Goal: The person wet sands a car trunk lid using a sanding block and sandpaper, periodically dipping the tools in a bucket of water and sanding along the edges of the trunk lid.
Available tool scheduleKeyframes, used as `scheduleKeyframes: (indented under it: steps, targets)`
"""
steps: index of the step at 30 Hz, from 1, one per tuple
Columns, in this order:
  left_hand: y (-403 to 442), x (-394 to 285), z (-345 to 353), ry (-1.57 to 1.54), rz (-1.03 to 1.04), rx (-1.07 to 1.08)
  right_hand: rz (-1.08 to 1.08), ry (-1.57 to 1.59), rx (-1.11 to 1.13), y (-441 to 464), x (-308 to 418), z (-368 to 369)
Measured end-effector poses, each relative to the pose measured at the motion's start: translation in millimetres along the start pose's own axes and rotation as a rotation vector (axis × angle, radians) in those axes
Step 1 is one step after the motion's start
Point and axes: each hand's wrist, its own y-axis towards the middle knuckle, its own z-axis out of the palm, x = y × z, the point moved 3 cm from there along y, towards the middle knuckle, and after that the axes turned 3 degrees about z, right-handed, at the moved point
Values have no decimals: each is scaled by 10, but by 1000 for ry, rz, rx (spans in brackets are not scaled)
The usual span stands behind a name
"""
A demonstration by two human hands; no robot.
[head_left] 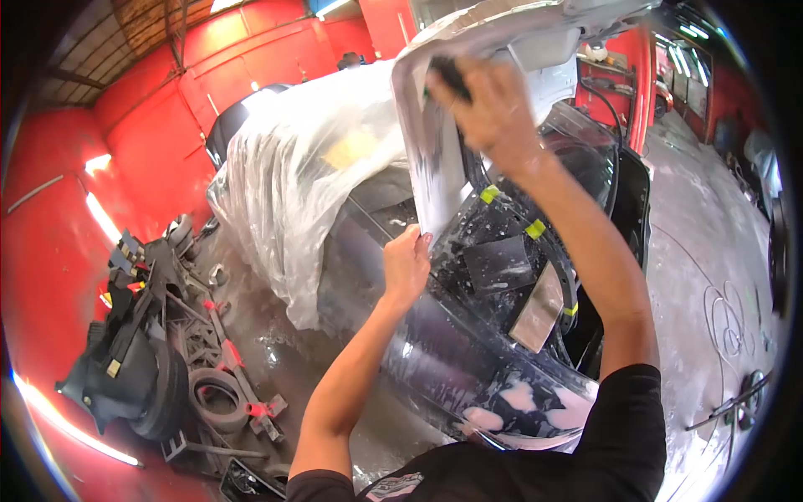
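Fingers of my right hand [492, 113]: curled round a black block [452, 78], nearly closed; the hand is blurred, so I can't tell how each one sits.
Fingers of my left hand [405, 268]: bent in and closed on the lower end of the panel [435, 159], with the thumb at its edge.
Block: held at the upper part of the panel, near its top left corner; I can't make out its full face.
Panel: raised above the car's open bay [452, 243], streaked grey and white, its lower end between my arms.
Bay: under my right forearm, speckled pale; a dark sheet [499, 265] lies in it, with a tan board [538, 314] tilted just beside, towards the near edge. Yellow tape [535, 228] marks the black trim [559, 261].
Bodywork [418, 343]: dark, with pink patches [520, 396] at its near end.
Plastic [280, 176]: draped over the car, left of the panel.
Floor, left: a tyre [219, 395] among loose parts and red-ended stands [230, 354].
Floor, right: a thin hose [726, 322] in loops.
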Motion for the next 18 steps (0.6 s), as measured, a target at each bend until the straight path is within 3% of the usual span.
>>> scheduleKeyframes:
  steps: [1,5,9,13,15,18]
  targets:
    - [-26,34,16,-7,-33,6,-72,-25,-52,98,-185,-97]
    - [10,-73,-42,-2,-27,-9,169,17,-81,-123,329,278]
    - [-10,-44,-18,33,-2,-7,-69,47,-31,-41,-36,39]
    - [-30,-106,-12,45,-21,-45,116,-11,-209,-92,-40,113]
    - [-5,-94,-38,-21,-29,-12,93,65,-170,-141,246,240]
    - [-22,-82,-62,66,-8,4,-49,83,-166,-128,-100,123]
